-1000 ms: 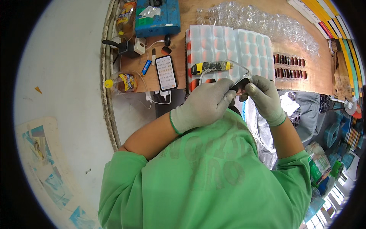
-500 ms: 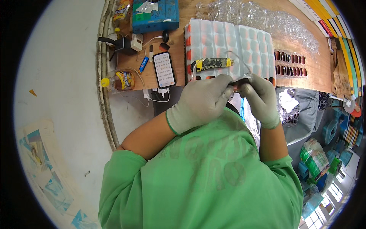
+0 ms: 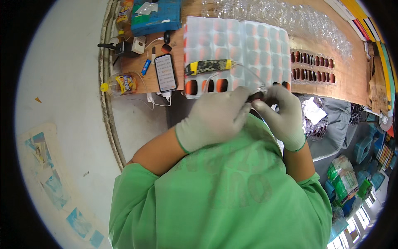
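My left hand (image 3: 219,116), in a pale glove, has its thumb and fingers closed on a dark tinted lens (image 3: 254,97). My right hand (image 3: 282,117), gloved too, pinches the same piece from the other side. Thin curved arms (image 3: 251,71) reach away from it, so it looks like wire-framed sunglasses; my fingers hide most of it. Just beyond lies a lens tray (image 3: 268,52) under translucent white sheeting. Dark-and-orange lenses (image 3: 191,87) show bare along its near edge. On the sheeting rests a camouflage-patterned tool (image 3: 208,66) with yellow ends.
Left of the tray lie a phone (image 3: 166,74), a blue lighter-like stick (image 3: 146,67) and a bottle (image 3: 123,84). Cables hang over the table edge. A blue box (image 3: 155,18) stands behind. Rows of lenses (image 3: 313,75) and clear plastic packaging (image 3: 286,23) lie to the right.
The view has shifted, so the tabletop things sit farther left in the picture. More bare lenses show beyond my left hand. Both hands still grip the sunglasses, with the right fingers slightly repositioned.
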A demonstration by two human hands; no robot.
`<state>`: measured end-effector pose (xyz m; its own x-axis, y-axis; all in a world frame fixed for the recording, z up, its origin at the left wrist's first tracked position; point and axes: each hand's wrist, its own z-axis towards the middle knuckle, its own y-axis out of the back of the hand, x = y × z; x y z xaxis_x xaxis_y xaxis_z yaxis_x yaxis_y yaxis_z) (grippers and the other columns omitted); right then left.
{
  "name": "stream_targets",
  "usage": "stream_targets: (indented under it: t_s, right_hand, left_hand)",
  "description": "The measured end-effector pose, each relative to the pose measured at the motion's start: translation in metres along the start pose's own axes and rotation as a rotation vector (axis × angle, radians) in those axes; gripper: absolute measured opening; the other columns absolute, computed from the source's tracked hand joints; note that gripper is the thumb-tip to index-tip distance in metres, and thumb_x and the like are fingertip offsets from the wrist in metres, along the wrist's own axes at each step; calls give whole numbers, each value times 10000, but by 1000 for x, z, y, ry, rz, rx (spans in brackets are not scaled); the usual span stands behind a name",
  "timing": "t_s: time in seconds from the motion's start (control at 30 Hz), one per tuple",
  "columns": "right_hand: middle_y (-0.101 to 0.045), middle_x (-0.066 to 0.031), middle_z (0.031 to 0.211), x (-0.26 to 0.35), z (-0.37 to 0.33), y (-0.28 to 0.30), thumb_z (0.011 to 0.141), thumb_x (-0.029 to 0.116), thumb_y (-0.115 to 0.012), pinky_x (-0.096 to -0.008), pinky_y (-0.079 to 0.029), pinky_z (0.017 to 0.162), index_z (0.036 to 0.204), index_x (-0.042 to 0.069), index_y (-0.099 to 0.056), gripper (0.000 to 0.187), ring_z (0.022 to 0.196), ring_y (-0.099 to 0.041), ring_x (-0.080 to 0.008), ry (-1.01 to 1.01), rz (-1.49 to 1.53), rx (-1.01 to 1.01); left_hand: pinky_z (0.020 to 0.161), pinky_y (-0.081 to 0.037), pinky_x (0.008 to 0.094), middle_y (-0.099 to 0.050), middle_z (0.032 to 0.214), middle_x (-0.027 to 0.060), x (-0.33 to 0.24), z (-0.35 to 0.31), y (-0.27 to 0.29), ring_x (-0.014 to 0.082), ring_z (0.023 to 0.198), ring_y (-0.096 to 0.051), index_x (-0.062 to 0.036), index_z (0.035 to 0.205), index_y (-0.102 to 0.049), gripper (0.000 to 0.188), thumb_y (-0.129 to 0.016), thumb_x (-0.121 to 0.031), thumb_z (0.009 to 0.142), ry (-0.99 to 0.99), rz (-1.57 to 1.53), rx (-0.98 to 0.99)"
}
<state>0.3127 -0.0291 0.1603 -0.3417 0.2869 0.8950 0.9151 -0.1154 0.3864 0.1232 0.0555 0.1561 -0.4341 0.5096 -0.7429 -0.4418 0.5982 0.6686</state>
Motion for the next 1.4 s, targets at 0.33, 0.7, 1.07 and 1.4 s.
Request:
stream_targets:
  t_s: [0.33,0.7,1.07,1.4]
  right_hand:
    - [-592,-165,810,-29,4,44,721,119,-709,-457,-476,913,824,15,-633,165,839,-597,-362,555,-98,409]
    - [-661,-221,1246,-18,-15,11,909,-55,-529,-381,-490,975,1544,-73,-143,743,1062,-679,-328,272,70,244]
    - [-544,-239,1347,-5,-16,-35,861,-146,-416,-352,-530,916,1487,-25,-231,665,1082,-667,-247,32,159,76]
    - [-724,-113,955,34,-22,-78,998,112,-549,-253,-523,751,1160,-52,-616,241,839,-657,-108,-303,482,100]
  left_hand:
    - [678,-553,425,-719,870,170,4,30,11,344,788,-705,-43,941,-712,141,-655,-152,873,261,-379,36]
    - [882,-549,443,-645,1055,190,78,34,-54,338,1026,-654,-22,1085,-586,431,-757,-296,800,288,582,167]
    - [761,-494,299,-601,949,61,61,6,24,144,845,-591,-3,1031,-536,267,-702,-166,899,199,-1022,211]
    - [869,-512,301,-632,1044,50,78,-18,35,111,964,-600,7,1169,-577,256,-631,-146,971,174,-1316,273]
